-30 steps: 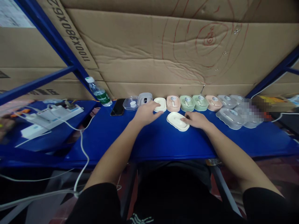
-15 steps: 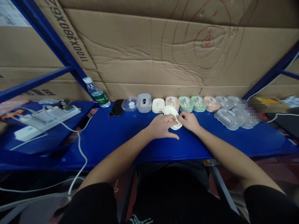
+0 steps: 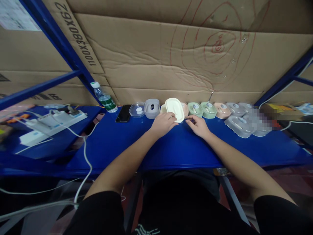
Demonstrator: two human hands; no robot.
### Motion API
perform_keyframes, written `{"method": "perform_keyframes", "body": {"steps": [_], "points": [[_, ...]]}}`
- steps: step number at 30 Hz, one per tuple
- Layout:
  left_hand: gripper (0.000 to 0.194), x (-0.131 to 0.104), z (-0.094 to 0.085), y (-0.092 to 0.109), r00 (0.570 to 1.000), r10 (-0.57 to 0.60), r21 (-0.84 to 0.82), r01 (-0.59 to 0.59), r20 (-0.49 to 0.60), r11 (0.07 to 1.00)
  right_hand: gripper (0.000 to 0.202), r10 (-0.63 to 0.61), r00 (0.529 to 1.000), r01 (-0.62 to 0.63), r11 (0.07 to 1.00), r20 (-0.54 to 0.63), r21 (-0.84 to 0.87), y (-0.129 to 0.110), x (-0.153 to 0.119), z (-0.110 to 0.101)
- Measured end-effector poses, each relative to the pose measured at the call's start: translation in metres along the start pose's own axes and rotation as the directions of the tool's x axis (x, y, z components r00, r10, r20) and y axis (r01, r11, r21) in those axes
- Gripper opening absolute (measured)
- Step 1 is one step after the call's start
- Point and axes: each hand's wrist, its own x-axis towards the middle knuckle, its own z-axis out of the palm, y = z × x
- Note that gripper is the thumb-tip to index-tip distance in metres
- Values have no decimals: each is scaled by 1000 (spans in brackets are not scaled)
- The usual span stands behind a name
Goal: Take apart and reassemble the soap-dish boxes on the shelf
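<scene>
My left hand (image 3: 163,124) is closed on the edge of a cream lid (image 3: 176,109), a rounded rectangle held tilted up above the blue table. Behind it, a cream container (image 3: 162,109) is mostly covered by the lid and the hand. Just to the right of the lid, my right hand (image 3: 198,126) holds nothing, its thumb and fingers apart. A pink container (image 3: 185,109) stands partly hidden behind the lid, with a green container (image 3: 195,109) to its right.
Along the back stand a grey container (image 3: 152,109), a clear lid (image 3: 137,109), a black phone (image 3: 123,113) and a water bottle (image 3: 105,98). Several grey containers (image 3: 239,125) sit at the right. A power strip (image 3: 53,125) and cables lie at the left.
The cream lid has been raised and moved up and left in my left hand. My right hand has come away from it, and its fingers have opened.
</scene>
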Motion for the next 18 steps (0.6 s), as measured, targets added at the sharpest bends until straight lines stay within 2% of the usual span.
{"method": "perform_keyframes", "body": {"steps": [5,10,14,18], "points": [[26,1,8,-23,974,-227,-94,226,-4,970,34,-94,989,104,991,113,-85,5,2,2],[30,2,13,-26,956,-289,-29,290,40,956,30,-117,981,133,986,153,-103,7,3,2],[33,1,19,-30,927,-365,30,364,88,931,31,-113,979,130,987,169,-98,7,2,1],[33,-1,25,-35,910,-393,63,388,129,919,31,-123,976,140,986,177,-87,8,2,2]]}}
